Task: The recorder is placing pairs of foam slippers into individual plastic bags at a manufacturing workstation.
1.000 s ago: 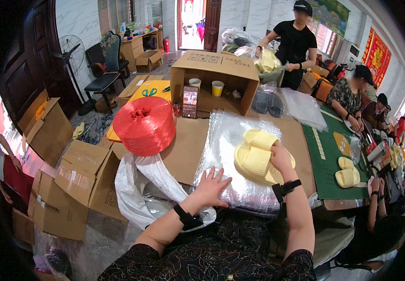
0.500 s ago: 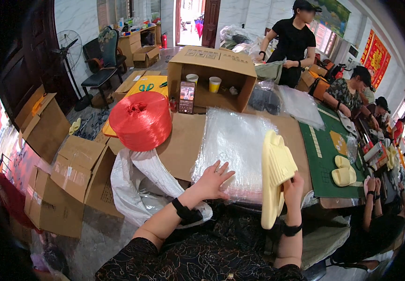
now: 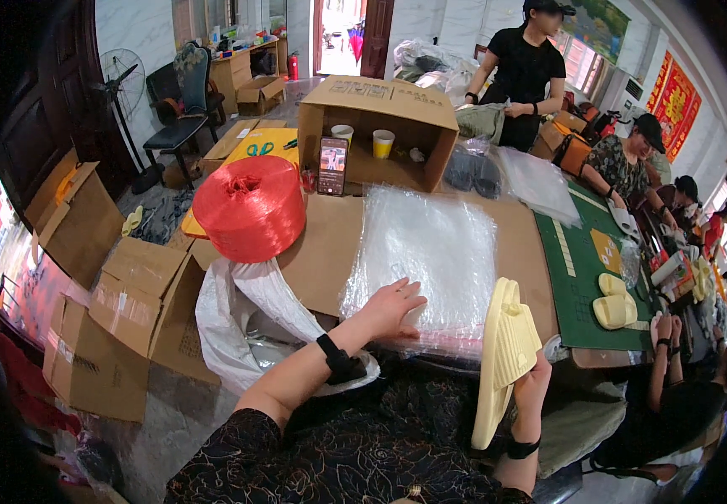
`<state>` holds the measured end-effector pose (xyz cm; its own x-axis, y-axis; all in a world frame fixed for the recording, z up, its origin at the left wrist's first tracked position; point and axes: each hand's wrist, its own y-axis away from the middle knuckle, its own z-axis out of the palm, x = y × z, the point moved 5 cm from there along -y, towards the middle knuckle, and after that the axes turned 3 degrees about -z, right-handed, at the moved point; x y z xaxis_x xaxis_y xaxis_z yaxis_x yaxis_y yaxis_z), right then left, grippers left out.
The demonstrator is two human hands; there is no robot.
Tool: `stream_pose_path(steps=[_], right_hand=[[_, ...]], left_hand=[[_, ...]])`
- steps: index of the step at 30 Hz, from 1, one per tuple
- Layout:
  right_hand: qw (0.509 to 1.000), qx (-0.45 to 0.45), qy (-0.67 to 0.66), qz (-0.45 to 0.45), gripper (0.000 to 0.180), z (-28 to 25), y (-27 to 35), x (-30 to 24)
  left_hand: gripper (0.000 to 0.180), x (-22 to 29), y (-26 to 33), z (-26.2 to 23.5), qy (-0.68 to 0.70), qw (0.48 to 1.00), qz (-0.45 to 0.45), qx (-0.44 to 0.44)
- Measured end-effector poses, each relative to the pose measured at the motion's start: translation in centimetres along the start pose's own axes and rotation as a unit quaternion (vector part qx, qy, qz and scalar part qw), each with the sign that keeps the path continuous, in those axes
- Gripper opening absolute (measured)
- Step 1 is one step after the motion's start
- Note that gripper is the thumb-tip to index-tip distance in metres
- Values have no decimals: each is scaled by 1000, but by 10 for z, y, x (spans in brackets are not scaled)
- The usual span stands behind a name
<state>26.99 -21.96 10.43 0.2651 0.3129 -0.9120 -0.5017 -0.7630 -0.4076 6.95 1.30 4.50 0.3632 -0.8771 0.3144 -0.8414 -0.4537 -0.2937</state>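
A pile of clear plastic bags (image 3: pixel 430 244) lies on the cardboard-covered table in front of me. My left hand (image 3: pixel 391 309) rests on the near part of the pile, its fingers stretched out over the top bag. To the right of the bags, my right hand (image 3: pixel 534 385) grips a pale yellow slipper (image 3: pixel 510 340), which stands on end with its ribbed strap toward the right. Whether a second slipper is pressed against it, I cannot tell. The fingertips of my right hand are partly hidden behind the slipper.
A red roll of plastic twine (image 3: pixel 250 208) stands left of the bags. Behind them are a phone (image 3: pixel 332 166) and an open cardboard box (image 3: pixel 380 97) holding paper cups. Another pair of yellow slippers (image 3: pixel 615 309) lies on a green mat (image 3: pixel 577 323) to the right. Co-workers are beyond it.
The slipper in my right hand has moved slightly right and toward me. My left hand has shifted a little to the right on the bags, and its fingers are closer together.
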Motion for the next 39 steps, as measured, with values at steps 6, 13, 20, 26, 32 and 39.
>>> stream_pose_path(steps=[6,13,20,26,32,39], right_hand=[[998,22,48,40,27,-6,14,-1],[994,-6,99,44,26,-4,19,13],[990,-16,96,103,27,7,20,18],[986,-12,143,84,25,6,15,14],[974,-35,221,28,25,29,4,5],[908,-114,402,-27,16,54,3,7]], left_hand=[[54,0,-4,12,-36,999,-13,-37],[40,-8,-6,19,19,998,-15,52],[35,-1,-3,9,21,1000,-11,10],[30,-11,-8,12,81,995,-59,23],[31,-13,-13,4,135,988,-72,-9],[33,-5,-6,-24,243,959,-102,107]])
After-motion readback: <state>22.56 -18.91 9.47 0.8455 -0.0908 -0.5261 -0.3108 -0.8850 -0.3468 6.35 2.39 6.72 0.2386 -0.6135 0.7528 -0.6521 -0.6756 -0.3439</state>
